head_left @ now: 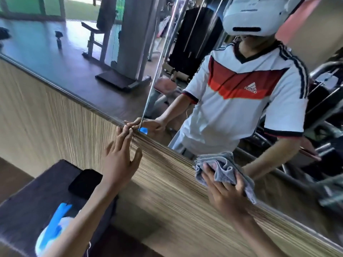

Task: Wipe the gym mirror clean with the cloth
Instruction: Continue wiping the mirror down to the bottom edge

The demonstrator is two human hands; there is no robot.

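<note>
Head view: your right hand (pixel 226 193) is gripping the cloth (pixel 224 169); your left hand (pixel 120 160) (fingers spread) is risking smudging the mirror (pixel 55 52).

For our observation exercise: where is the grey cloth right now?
In the head view, lower right: the grey cloth is held by the right hand at the bottom edge of the mirror, above the wood-grain panel.

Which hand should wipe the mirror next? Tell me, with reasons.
Right. The right hand already holds the cloth at the lower edge of the mirror; the left hand is bare, fingertips touching that edge.
</note>
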